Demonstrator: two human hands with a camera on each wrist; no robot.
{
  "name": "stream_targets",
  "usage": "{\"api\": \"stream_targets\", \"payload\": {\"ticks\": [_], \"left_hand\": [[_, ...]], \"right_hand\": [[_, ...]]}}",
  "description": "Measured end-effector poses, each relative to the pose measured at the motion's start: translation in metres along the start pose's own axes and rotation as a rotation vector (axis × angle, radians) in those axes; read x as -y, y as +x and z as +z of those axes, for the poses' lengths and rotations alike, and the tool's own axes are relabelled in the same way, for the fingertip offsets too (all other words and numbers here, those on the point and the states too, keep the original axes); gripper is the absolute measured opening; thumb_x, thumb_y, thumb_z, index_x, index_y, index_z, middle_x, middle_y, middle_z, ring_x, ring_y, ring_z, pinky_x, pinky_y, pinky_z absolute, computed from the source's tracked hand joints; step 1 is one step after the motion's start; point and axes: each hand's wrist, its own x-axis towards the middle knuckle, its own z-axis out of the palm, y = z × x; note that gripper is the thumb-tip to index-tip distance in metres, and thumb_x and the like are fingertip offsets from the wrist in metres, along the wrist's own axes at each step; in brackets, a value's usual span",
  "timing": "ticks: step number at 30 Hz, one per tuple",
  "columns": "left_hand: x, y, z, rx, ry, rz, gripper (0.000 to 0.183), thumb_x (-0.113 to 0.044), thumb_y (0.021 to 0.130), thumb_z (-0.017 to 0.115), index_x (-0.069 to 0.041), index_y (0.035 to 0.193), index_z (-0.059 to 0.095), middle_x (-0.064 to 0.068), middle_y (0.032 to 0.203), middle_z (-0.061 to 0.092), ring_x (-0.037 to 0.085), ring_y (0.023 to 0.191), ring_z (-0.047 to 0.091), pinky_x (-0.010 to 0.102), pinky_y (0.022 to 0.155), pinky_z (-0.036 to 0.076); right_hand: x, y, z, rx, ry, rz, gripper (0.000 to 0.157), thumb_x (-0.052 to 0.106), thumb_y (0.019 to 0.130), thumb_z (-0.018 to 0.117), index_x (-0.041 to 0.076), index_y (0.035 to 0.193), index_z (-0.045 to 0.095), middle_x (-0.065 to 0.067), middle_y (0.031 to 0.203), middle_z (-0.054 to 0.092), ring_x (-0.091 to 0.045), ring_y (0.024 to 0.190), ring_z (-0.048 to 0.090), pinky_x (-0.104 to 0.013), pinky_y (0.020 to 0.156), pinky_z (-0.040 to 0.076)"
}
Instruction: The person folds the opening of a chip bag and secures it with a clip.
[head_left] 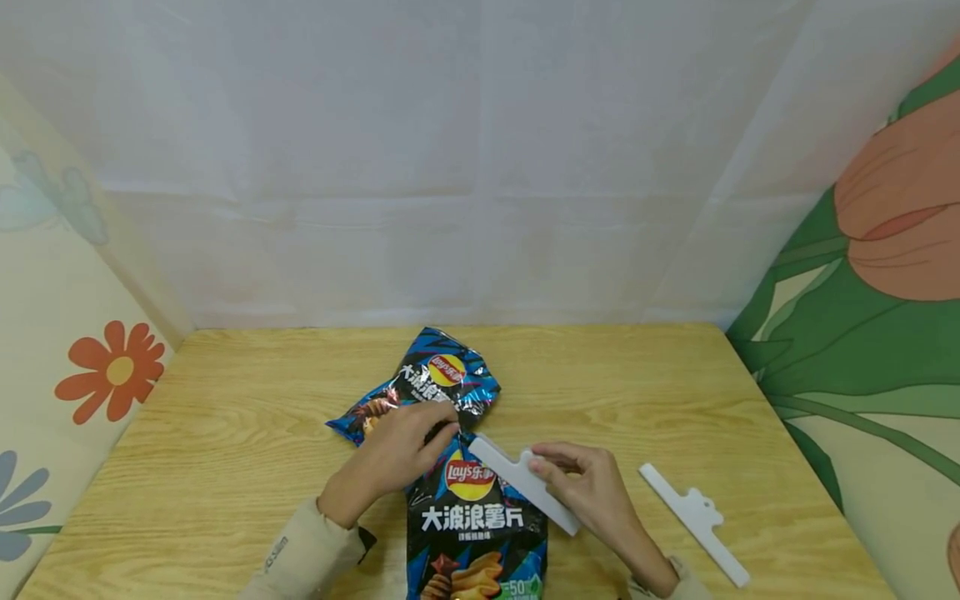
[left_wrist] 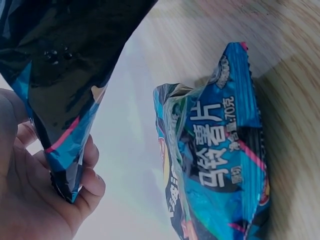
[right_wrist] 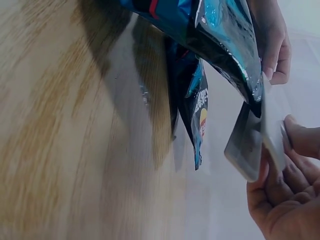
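A black and blue Lay's chip bag [head_left: 471, 546] stands upright in front. My left hand [head_left: 397, 450] pinches its top left corner; in the left wrist view the dark bag corner [left_wrist: 65, 150] lies against the curled fingers. My right hand [head_left: 592, 482] holds a white bag clip [head_left: 522, 482] slantwise at the bag's top right. From the right wrist, the clip's two plates [right_wrist: 272, 125] stand apart, with the bag's corner [right_wrist: 254, 97] between them. Behind, a second chip bag [head_left: 450, 371] lies on the table, partly hidden by my left hand.
Another white bag clip [head_left: 693, 523] lies on the wooden table [head_left: 247, 400] to the right of my right hand. A white cloth [head_left: 480, 167] hangs behind the table, and flower-patterned panels [head_left: 892, 333] stand at both sides.
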Motion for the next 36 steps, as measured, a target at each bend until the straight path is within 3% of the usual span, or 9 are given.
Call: {"api": "stream_targets", "payload": {"ticks": [10,22,36], "left_hand": [[0.001,0.000,0.000,0.006,0.002,-0.001,0.009,-0.019,0.100,0.058,-0.018,0.095,0.065,-0.010,0.081,0.062,0.002,0.065,0.047,0.020,0.062,0.043],[-0.002,-0.001,0.002,-0.002,-0.008,0.008,0.010,-0.019,0.101,0.057,-0.018,0.094,0.064,-0.010,0.076,0.056,0.002,0.063,0.044,0.019,0.060,0.041],[-0.004,-0.001,0.003,-0.010,-0.003,-0.021,0.011,-0.014,0.100,0.057,-0.014,0.101,0.068,-0.006,0.090,0.069,0.003,0.072,0.055,0.023,0.065,0.048]], "right_hand": [[0.002,0.001,0.001,0.005,-0.009,0.008,0.017,0.018,0.084,0.078,0.010,0.099,0.078,-0.006,0.090,0.078,-0.011,0.079,0.072,-0.024,0.074,0.056],[0.007,0.002,0.009,-0.004,0.054,0.007,0.017,0.015,0.083,0.079,0.008,0.099,0.078,-0.007,0.089,0.078,-0.010,0.075,0.071,-0.022,0.070,0.055],[0.013,0.006,0.018,-0.014,0.053,0.064,0.015,0.015,0.084,0.079,0.012,0.099,0.079,-0.005,0.091,0.078,-0.011,0.079,0.071,-0.023,0.069,0.055]]}}
